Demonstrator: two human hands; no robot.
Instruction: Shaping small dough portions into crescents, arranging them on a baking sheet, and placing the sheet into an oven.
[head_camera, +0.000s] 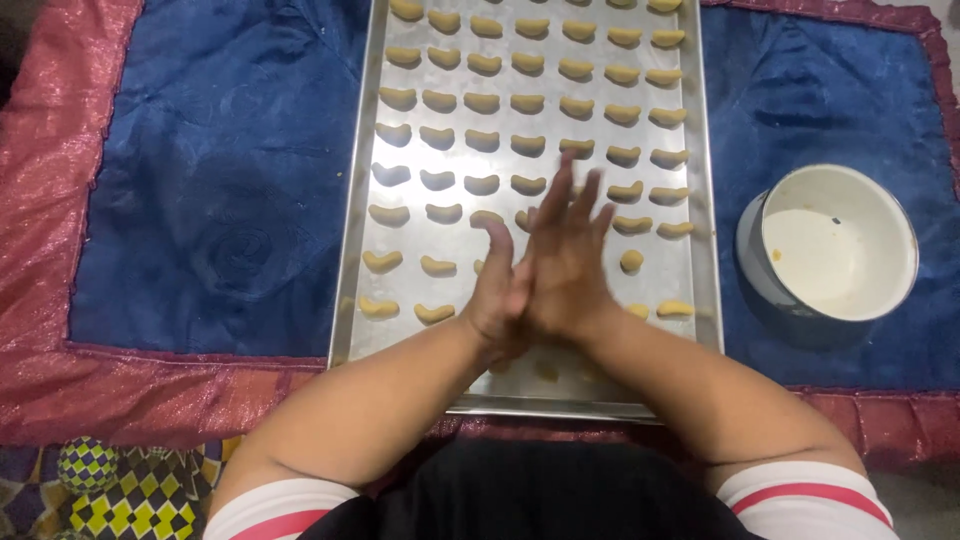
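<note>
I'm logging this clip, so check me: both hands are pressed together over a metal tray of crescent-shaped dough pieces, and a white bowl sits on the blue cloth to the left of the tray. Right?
Not quite. The head view shows the white bowl on the blue cloth to the right of the metal tray, not the left. The rest holds: the left hand and right hand are pressed together over the crescent-shaped dough pieces.
</note>
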